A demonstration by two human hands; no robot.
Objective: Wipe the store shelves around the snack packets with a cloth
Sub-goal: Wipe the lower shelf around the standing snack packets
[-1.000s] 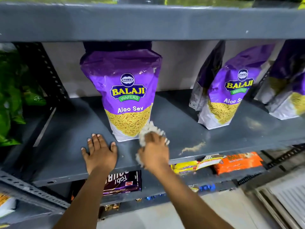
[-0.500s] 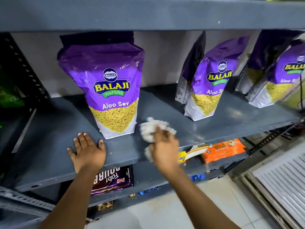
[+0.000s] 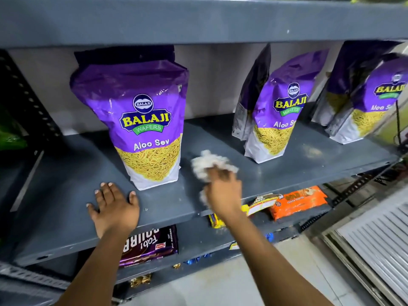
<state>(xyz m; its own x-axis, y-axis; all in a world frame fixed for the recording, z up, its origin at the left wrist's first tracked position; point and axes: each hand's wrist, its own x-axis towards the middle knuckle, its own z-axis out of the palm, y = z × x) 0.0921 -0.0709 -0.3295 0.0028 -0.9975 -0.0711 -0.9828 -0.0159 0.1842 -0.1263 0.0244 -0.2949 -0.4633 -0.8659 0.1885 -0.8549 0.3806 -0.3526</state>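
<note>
My right hand [image 3: 223, 191] grips a crumpled white cloth [image 3: 207, 163] and presses it on the grey shelf [image 3: 220, 142], just right of a purple Aloo Sev packet [image 3: 141, 120] that stands upright. My left hand [image 3: 114, 208] lies flat with fingers spread on the shelf's front edge, left of that packet's base. A second purple packet [image 3: 280, 115] stands further right, and more purple packets [image 3: 371, 100] stand at the far right. A dusty patch [image 3: 311, 151] shows on the shelf near the right packets.
The grey shelf above [image 3: 198, 21] hangs low over the packets. On the lower shelf lie a dark biscuit pack [image 3: 150, 244], a yellow pack [image 3: 260, 203] and an orange pack [image 3: 298, 200]. Green packets [image 3: 11, 138] sit left behind a slotted post [image 3: 28, 100]. A metal shutter [image 3: 375, 246] lies right.
My right hand with the cloth has swept right and further back on the shelf, away from the packet's base. The crumbs near the front edge are gone. My left hand stays flat.
</note>
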